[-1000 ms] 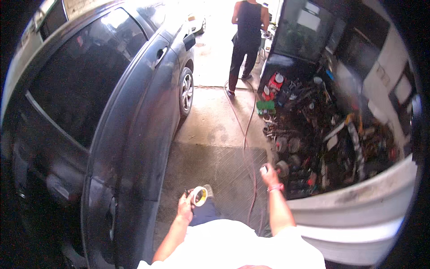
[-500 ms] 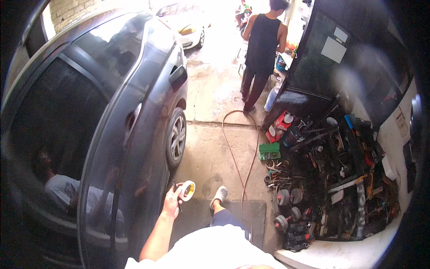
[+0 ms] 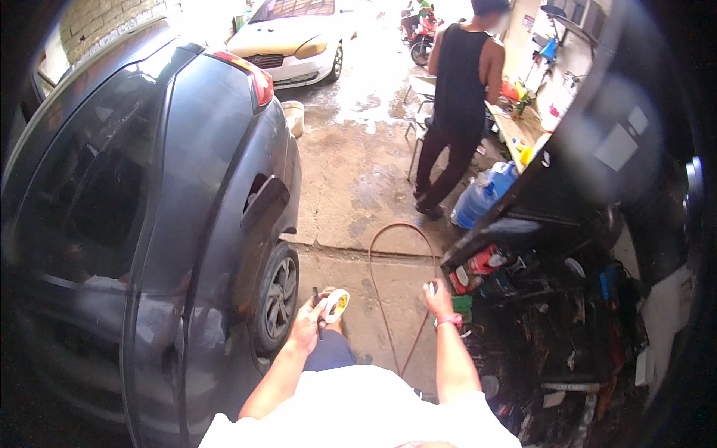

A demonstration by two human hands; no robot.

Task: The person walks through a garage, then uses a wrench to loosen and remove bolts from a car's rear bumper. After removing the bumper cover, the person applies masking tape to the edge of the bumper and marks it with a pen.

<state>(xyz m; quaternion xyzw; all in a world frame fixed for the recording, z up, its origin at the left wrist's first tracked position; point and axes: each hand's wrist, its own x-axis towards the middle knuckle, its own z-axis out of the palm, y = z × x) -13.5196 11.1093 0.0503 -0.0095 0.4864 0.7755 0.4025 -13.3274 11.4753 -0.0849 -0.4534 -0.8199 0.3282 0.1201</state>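
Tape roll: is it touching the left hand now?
Touching. The head view shows the left hand closed on the tape roll, no gap between them.

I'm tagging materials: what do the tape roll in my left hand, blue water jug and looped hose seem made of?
Tape roll: probably matte paper tape, by its dull, pale face; the yellow inside may be cardboard.
Blue water jug: likely glossy plastic, looking translucent with bright highlights.
Looped hose: smooth-looking, reddish-brown rubber or PVC, from its flexible curve; I can't tell which.
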